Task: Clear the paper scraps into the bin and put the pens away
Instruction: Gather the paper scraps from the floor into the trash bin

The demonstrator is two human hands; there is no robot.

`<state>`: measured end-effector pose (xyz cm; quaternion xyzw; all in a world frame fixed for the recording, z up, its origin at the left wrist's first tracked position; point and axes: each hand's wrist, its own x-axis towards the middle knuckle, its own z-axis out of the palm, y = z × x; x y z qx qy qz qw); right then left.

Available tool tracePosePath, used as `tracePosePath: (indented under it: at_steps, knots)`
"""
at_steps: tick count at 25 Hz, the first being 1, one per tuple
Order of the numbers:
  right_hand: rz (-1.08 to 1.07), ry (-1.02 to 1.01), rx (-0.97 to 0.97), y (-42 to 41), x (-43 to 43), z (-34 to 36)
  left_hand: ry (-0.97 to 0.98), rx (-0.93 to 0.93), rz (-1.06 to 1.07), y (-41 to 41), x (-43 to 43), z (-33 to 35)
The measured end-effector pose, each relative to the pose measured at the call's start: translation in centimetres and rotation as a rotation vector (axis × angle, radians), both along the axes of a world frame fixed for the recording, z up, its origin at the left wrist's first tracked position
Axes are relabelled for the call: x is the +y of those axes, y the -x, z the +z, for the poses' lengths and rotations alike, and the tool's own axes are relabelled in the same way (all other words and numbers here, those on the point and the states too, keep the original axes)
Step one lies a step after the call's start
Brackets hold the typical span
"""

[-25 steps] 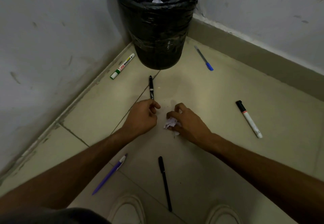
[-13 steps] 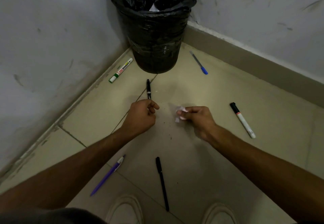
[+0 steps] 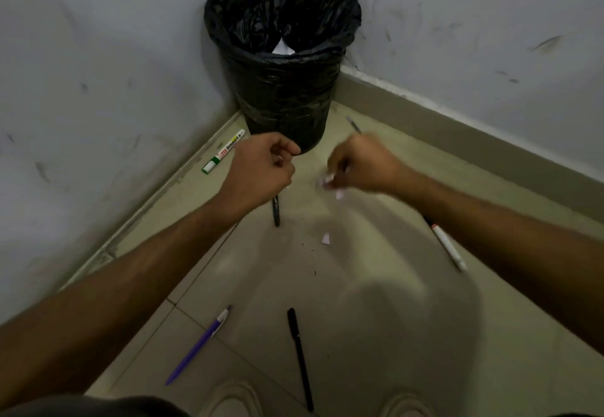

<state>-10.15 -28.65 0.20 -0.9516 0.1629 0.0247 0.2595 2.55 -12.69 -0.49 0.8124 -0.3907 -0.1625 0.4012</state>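
Lining the bin [image 3: 284, 106], black bag [image 3: 228, 24] holds white paper [image 3: 283, 48]. Right hand [image 3: 362, 165] pinches scraps [image 3: 325, 182] in front of it; left hand [image 3: 261, 171] curled, contents indiscernible. Pens [image 3: 300, 358] lie on floor [image 3: 359, 318].

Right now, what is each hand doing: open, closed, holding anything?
Left hand: fingers curled; what it holds, if anything, cannot be told.
Right hand: pinches paper scraps.
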Motion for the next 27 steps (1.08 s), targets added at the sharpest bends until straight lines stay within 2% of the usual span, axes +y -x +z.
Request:
tracePosePath:
  at_steps: [3,7,14,20,27]
  knots:
    - [-0.044,-0.065,0.138,3.9,3.2,-6.4,-0.087,0.115,0.021,0.9,1.5,-1.5]
    - [-0.187,-0.09,0.091,6.4,4.2,-10.8,-0.113,0.173,0.074,0.5,2.6,-2.9]
    - [-0.039,-0.12,0.091,5.6,5.0,-11.8,-0.162,0.192,0.084,0.2,2.7,-5.0]
    - [-0.012,-0.054,0.298,3.5,4.4,-12.9,-0.2,0.198,0.073,-0.1,2.8,-6.7]
    - [0.131,-0.035,0.378,1.7,4.1,-11.0,-0.215,0.218,0.077,0.2,2.6,-6.9]
